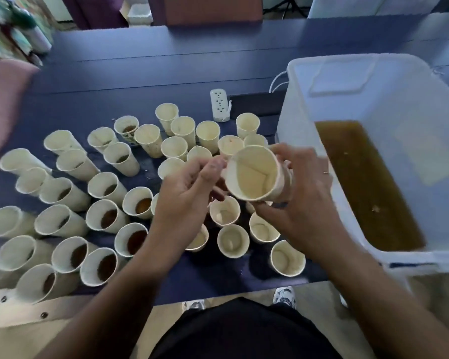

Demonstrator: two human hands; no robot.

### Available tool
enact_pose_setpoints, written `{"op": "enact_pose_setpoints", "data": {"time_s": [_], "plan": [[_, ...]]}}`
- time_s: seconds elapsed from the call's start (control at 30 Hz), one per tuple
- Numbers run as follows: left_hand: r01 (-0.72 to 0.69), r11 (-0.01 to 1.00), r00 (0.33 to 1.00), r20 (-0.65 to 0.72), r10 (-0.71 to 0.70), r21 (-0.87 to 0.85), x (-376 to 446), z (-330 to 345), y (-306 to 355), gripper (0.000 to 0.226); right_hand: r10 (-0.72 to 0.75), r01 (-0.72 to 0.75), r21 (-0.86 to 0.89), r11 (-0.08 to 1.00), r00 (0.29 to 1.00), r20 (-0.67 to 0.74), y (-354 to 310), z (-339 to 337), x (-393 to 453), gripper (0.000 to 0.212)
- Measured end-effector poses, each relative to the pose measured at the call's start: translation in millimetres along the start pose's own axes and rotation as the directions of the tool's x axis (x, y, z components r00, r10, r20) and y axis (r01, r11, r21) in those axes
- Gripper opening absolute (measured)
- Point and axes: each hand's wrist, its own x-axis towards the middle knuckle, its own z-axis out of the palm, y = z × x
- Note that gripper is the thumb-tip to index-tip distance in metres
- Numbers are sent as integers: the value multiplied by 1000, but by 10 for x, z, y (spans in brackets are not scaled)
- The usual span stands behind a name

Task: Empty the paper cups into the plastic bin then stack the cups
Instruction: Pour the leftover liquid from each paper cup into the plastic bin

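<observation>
The right hand (300, 203) has its grip wrapped round the side of an empty paper cup (254, 174), which is tipped with its mouth toward the person, probably so they can see it is drained. It may be the top of a small stack, though the fingers hide the lower part. The left hand (189, 193) sits just beside the cup's rim with thumb and forefinger together near the edge; whether they pinch the rim or only touch it cannot be told. Holding the cup between both hands above the desk (130, 63) suits nesting it with another.

Directly under the hands stand several empty cups (232, 240), kept close to the plastic bin (347, 73), likely because they are done and awaiting stacking. The bin stands to the right, holding a pool of brown liquid (366, 187). Further left, well apart from the bin, stand the cups still holding brown liquid (106, 218), so much pouring remains. A white power strip (219, 104) lies beyond the cups.
</observation>
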Motion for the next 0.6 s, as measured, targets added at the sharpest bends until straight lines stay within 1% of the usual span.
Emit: {"op": "enact_pose_setpoints", "data": {"time_s": [0.07,0.13,0.2,0.23,0.27,0.33,0.4,0.43,0.5,0.6], "plan": [[57,996,997,-57,-52,74,-30,-171,-109,9,-13,13,2,1000,997,80,-33,258,-7,78],[92,982,989,-128,-71,163,-61,-340,-221,12,-29,30,-2,1000,986,163,-85,474,14,78],[114,962,975,-214,-60,248,-83,-538,-333,10,-28,28,6,1000,949,315,-176,625,56,82],[128,950,964,-261,-52,284,-95,-642,-376,8,-16,0,40,999,924,382,-231,685,84,80],[144,941,951,-307,-45,307,-102,-744,-424,6,-5,-34,84,996,906,424,-295,742,123,73],[176,922,926,-376,-36,345,-123,-940,-483,6,9,-94,177,980,904,428,-437,882,234,53],[187,909,915,-402,-23,372,-130,-1065,-506,8,6,-96,229,969,931,364,-560,1025,378,39],[185,911,910,-413,-17,369,-130,-1116,-512,8,-20,-55,211,976,940,340,-620,1104,460,33],[172,923,902,-431,-8,343,-118,-1194,-509,7,-77,43,114,993,946,314,-714,1259,628,24],[171,938,893,-451,-18,301,-90,-1335,-529,9,-105,99,37,994,963,249,-777,1515,939,25]]}}
